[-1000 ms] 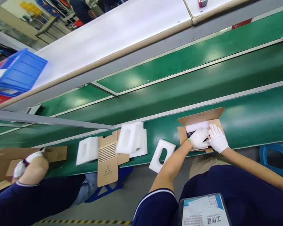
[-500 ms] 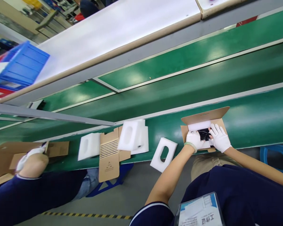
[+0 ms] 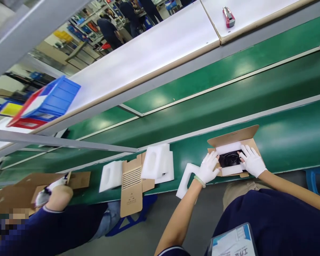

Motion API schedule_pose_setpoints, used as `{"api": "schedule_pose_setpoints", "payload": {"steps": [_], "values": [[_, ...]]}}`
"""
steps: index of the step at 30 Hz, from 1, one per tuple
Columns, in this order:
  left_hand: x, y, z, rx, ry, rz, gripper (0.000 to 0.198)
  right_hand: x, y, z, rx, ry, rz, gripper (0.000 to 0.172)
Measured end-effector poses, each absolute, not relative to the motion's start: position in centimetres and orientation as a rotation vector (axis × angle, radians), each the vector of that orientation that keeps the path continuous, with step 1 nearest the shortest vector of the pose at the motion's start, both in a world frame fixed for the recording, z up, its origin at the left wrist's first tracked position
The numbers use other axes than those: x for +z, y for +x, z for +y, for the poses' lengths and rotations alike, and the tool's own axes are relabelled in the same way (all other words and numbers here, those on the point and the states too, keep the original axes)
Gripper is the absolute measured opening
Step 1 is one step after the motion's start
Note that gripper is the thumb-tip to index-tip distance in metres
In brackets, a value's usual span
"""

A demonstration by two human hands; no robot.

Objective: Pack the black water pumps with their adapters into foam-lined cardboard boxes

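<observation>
An open cardboard box [image 3: 233,137] stands on the green bench in front of me, its lid flap raised at the back. Inside it, a coiled black cable [image 3: 231,158] lies between pieces of white foam [image 3: 228,148]. My right hand [image 3: 252,161], in a white glove with bare fingertips, rests over the box's right side with fingers spread. At the left edge of the box is my left hand [image 3: 208,167], gloved too, fingers stretched out and holding nothing. Partly behind my left wrist lies a white foam piece with an oval hole [image 3: 184,177].
More foam blocks [image 3: 156,161] and a flattened carton [image 3: 132,193] lie to the left. A co-worker's gloved hand [image 3: 50,188] touches a large cardboard box [image 3: 18,190] farther left. Above runs a white shelf [image 3: 149,53] with blue bins [image 3: 56,97] and a red stapler-like object [image 3: 228,17].
My left hand has moved out of the box to its left edge, and more of the black cable shows. My right hand stays over the right side. The view has shifted.
</observation>
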State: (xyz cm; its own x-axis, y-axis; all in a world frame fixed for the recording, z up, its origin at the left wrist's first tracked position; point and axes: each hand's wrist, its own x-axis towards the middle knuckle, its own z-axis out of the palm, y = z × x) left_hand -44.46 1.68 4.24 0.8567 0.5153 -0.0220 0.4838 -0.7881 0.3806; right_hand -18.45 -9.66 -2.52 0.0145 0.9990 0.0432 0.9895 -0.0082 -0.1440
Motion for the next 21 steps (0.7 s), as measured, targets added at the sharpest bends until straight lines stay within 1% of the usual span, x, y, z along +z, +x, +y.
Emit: {"api": "schedule_pose_setpoints", "payload": {"steps": [2,5,10,13,15,17,19,20,21], "values": [[2.9,-43.1,1.6,0.157,2.647,0.625,0.060,-2.5,-18.4,-9.6,0.106,-2.135,-2.120,0.039],[0.8,-38.3,1.2,0.143,2.661,0.373,0.070,-2.6,-18.4,-9.5,0.115,-2.150,-2.129,0.040],[-0.3,-33.6,0.9,0.093,2.712,0.207,0.074,-3.0,-18.1,-10.2,0.124,-2.083,-2.159,0.049],[-0.2,-33.3,1.0,0.074,2.745,0.163,0.075,-3.1,-17.0,-12.4,0.164,-1.936,-2.192,0.045],[-0.3,-33.0,1.0,0.039,2.756,0.131,0.075,-2.7,-15.9,-13.9,0.222,-1.839,-2.229,0.040],[-0.5,-32.4,1.0,0.009,2.753,0.117,0.075,-1.4,-14.5,-14.5,0.292,-1.781,-2.211,0.033],[-0.6,-31.9,1.1,-0.018,2.738,0.111,0.077,1.0,-13.0,-13.3,0.282,-1.798,-2.041,0.031],[-0.6,-31.8,1.2,-0.037,2.726,0.104,0.078,2.6,-12.3,-11.9,0.234,-1.828,-1.896,0.033],[-0.6,-31.7,1.3,-0.058,2.713,0.095,0.078,4.3,-11.7,-10.1,0.144,-1.859,-1.694,0.038]]}}
